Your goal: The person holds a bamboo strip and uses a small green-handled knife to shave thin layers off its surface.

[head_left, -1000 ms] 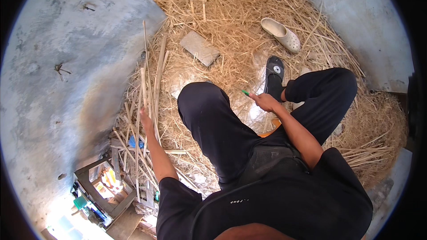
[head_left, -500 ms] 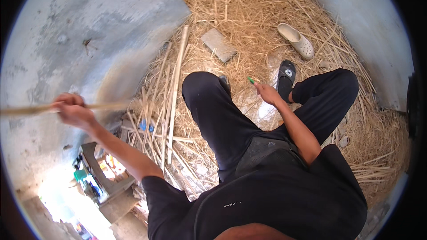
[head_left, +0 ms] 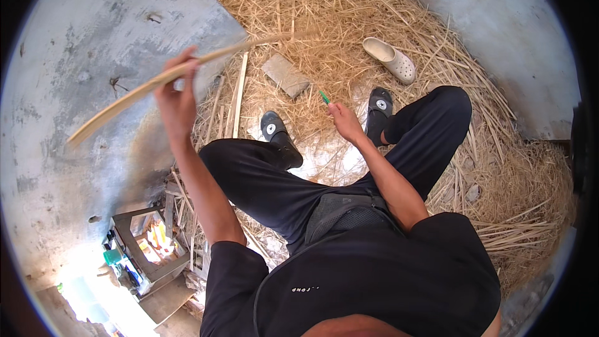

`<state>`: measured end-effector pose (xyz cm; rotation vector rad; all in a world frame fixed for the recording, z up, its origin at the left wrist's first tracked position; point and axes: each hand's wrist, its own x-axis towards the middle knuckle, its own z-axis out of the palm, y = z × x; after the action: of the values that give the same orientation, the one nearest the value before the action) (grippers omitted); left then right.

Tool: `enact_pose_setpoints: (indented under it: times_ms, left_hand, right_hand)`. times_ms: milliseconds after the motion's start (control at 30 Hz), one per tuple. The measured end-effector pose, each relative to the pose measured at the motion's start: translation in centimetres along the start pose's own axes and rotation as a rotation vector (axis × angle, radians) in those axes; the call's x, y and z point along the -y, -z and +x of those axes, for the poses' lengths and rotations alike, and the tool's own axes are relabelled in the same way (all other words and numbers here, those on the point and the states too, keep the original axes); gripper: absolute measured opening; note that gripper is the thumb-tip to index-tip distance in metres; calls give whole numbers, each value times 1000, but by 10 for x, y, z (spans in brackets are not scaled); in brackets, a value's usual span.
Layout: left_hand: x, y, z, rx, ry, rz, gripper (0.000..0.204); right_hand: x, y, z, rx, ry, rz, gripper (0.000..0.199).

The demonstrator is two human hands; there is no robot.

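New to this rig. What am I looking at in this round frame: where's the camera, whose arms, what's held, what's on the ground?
There is no machine here: a fisheye camera worn on a person's head looks straight down, so edges bend near the rim. The arms rising from below are the wearer's own. The left hand has a grip on a long pale cane strip, raised across the view. The right hand holds a small green-tipped tool. The person sits in dark trousers and black sandals. The ground is grey concrete covered with straw, with a flat stone block, a loose white clog and more strips.
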<state>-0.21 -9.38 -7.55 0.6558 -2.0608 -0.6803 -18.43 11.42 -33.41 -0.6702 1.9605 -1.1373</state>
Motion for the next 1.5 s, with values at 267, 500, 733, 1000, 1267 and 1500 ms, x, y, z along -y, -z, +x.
enact_pose_setpoints:
  times_ms: [267,500,733,1000,1267,1500]
  left_hand:
    - [-2,-11,-4,-232,-2,-388,21]
    - [-39,9,-9,-248,-194,-813,40]
    - [-9,-39,-59,-136,-131,-720,63]
    - [-68,16,-46,-687,-209,-737,62]
    - [-67,-27,-39,-903,-150,-427,60]
    - [-58,-22,-25,-985,-196,-131,49]
  right_hand:
    - [72,10,-12,38,190,33,41]
    - [156,-3,-34,91,482,111,26]
    - [164,-18,-55,137,560,-95,21]
    - [159,-10,-52,258,406,-174,30]
    - [133,-24,-43,162,422,-122,32]
    - [144,-8,-42,221,405,-29,32]
